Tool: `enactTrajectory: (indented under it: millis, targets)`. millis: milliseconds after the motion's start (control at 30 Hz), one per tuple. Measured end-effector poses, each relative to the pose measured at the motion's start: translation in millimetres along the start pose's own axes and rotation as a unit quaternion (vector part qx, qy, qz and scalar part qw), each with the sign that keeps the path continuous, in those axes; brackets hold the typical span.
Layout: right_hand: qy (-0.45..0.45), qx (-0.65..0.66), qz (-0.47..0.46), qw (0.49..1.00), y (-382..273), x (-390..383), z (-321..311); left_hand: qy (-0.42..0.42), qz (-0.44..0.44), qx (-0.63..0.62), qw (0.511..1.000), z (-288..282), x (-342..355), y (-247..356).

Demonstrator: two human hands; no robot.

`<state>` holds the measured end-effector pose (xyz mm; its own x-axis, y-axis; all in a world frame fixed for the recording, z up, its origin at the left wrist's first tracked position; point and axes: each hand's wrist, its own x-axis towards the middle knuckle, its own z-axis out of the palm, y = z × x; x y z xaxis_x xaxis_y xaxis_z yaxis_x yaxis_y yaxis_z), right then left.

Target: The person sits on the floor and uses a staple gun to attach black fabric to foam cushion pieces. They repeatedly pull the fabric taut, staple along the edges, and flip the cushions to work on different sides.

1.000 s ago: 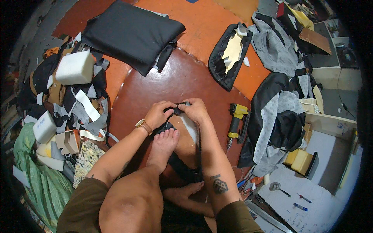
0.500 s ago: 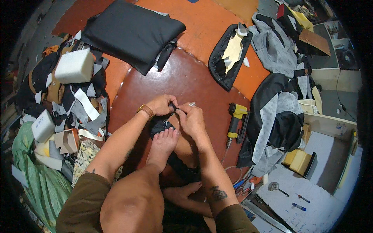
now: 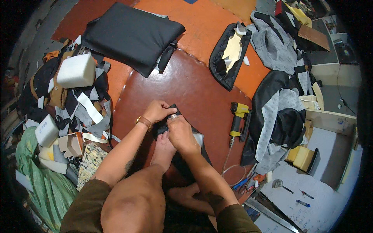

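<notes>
My left hand (image 3: 158,113) pinches the top corner of a black fabric piece (image 3: 205,156) on the brown padded work surface (image 3: 136,89). A grey strip (image 3: 198,138) shows along the piece's right side. Just below and right of it, my right hand (image 3: 180,134), a ring on one finger, is closed over the same piece with its fingertips bent under, hidden. My bare left foot (image 3: 161,153) rests against the piece, just under my right hand. A yellow-and-black air tool (image 3: 239,116) with a hose lies to the right.
A folded black cushion cover (image 3: 130,40) and a padded black piece (image 3: 217,66) lie ahead. At left are scrap fabric, white foam blocks (image 3: 75,70) and a green sack (image 3: 40,178). At right are black-and-grey covers (image 3: 287,128), several small tools and a white board (image 3: 283,202).
My right hand has moved down and left onto the piece, over the toes. The tan panel seen earlier is now hidden, with black material and a grey strip showing in its place.
</notes>
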<state>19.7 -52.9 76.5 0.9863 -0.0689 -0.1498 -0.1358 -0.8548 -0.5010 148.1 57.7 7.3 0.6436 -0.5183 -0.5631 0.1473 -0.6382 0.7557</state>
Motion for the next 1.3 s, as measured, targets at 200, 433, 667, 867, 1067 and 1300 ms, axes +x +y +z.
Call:
enactTrajectory:
  millis: [200, 433, 667, 867, 1067, 1300]
  targets:
    - [0.019, -0.060, 0.015, 0.998, 3, -1, 34, 0.019, -0.039, 0.182, 0.982, 4, -5, 15]
    - [0.046, -0.101, 0.010, 0.994, -6, -10, 55, 0.060, -0.095, 0.214, 0.970, 7, -24, 8]
    - [0.183, 0.047, 0.155, 0.970, 60, -40, -14, 0.104, -0.094, 0.185, 0.973, 9, -47, -3]
    - [0.056, -0.040, 0.466, 0.882, 179, -65, -80, 0.089, -0.025, 0.168, 0.981, 15, -50, -13]
    - [0.068, 0.016, 0.483, 0.873, 191, -49, -87, 0.107, 0.004, 0.173, 0.979, 12, -60, -27]
    - [0.047, 0.057, 0.422, 0.904, 229, -86, -79, 0.085, 0.032, 0.150, 0.985, 11, -65, -23]
